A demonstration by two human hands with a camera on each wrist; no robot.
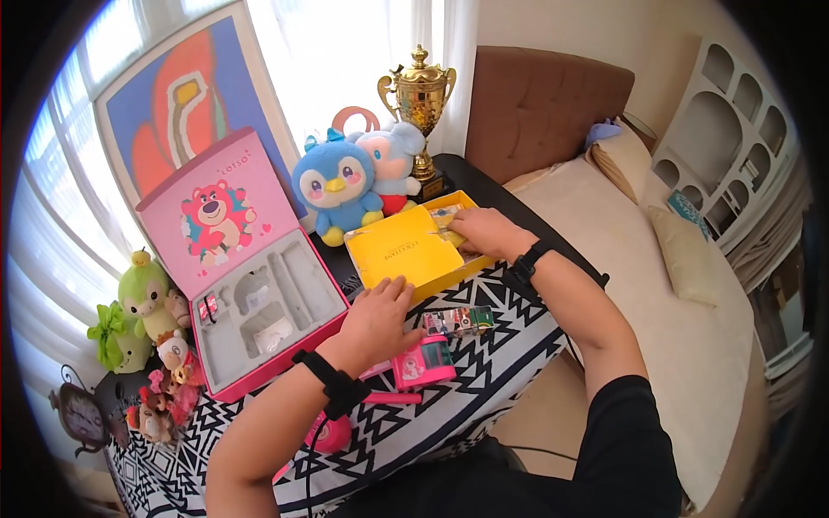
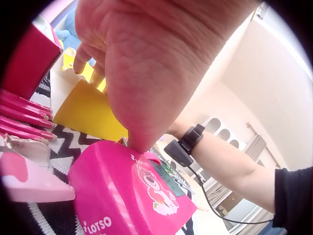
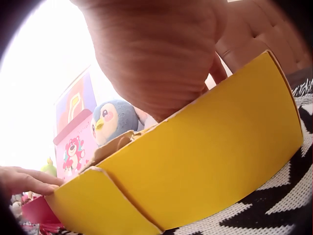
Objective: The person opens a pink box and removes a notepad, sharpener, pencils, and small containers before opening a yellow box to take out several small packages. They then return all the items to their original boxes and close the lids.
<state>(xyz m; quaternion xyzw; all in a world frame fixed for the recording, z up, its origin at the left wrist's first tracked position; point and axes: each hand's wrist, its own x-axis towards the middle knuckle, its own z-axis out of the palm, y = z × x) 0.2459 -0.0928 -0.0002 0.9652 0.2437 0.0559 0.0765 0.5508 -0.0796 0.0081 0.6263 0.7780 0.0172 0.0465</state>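
A yellow box [image 1: 414, 246] lies on the patterned cloth, its yellow flap covering the left part while the right part is uncovered. My left hand [image 1: 373, 324] touches the box's near left edge with extended fingers, as the right wrist view also shows. Into the uncovered end reaches my right hand [image 1: 488, 233], over some small pale and yellow contents [image 1: 446, 216]. Its fingertips are hidden behind the box wall [image 3: 210, 152] in the right wrist view, so I cannot tell what they hold. Just below my left hand stands a pink Lotso container [image 1: 423, 363] with a clear greenish side.
An open pink Lotso box [image 1: 276, 315] with a grey moulded insert stands to the left. A small colourful packet [image 1: 458, 321], a pink stick [image 1: 391, 398] and a round pink item [image 1: 330, 432] lie nearby. Behind are plush toys [image 1: 335, 186] and a gold trophy [image 1: 420, 104].
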